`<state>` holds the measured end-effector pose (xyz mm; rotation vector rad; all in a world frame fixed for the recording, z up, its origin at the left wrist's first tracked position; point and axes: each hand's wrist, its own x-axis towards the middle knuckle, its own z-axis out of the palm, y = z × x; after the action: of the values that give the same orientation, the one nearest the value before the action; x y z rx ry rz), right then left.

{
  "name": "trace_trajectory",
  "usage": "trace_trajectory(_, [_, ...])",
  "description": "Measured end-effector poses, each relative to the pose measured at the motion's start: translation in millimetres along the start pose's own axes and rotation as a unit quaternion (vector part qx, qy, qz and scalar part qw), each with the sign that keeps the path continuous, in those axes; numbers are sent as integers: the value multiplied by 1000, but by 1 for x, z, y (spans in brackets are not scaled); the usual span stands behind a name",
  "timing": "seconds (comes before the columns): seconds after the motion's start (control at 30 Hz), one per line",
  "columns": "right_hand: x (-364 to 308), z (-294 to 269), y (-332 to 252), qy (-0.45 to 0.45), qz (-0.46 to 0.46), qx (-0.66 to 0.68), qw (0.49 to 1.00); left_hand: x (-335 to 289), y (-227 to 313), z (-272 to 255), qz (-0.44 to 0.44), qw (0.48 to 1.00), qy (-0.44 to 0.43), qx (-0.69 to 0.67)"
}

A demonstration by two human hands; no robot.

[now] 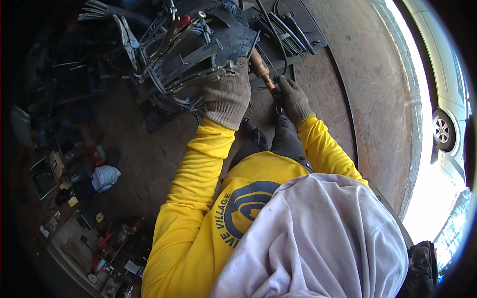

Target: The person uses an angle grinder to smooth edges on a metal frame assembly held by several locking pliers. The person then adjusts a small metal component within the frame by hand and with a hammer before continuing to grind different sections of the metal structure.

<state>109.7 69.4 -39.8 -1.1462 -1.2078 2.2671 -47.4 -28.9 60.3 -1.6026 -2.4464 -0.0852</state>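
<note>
Lying between my gloved hands, the orange tool point(259, 65) has its lower end at my curled right hand point(295, 98); my left hand point(228, 95) bends beside metal clamps point(130, 44). I can't tell whether either grips.

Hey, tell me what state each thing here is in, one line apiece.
Left hand: gloved, curled, grip unclear
Right hand: gloved, curled, grip unclear
Orange-brown handle: slanted
Silver locking pliers: locked or not, unclear
Left sleeve: wrinkled
Pale bundle: crumpled
Car: outside, in daylight
</note>
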Motion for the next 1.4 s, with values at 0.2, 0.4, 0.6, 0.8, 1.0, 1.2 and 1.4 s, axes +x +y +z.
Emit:
trace_trajectory(0.2, [74,-78,91,-22,205,-405,891,29,3,24,-59,996,-57,32])
trace_trajectory(0.4, [116,-68,96,-45,253,-444,859,39,11,14,-111,992,-42,-38])
trace_trajectory(0.6, [149,-68,156,-124,210,-491,836,36,10,18,-134,989,-39,-45])
trace_trajectory(0.8, [159,-55,154,-79,264,-359,892,-6,35,7,-34,993,32,-113])
trace_trajectory(1.0, [102,-84,133,-58,96,-497,860,-57,54,8,70,927,-123,-346])
trace_trajectory(1.2, [-32,-97,50,-15,160,-448,880,-76,55,28,40,895,-207,-393])
trace_trajectory(1.4, [-111,-84,38,217,-11,-335,917,-51,105,42,63,897,-202,-388])
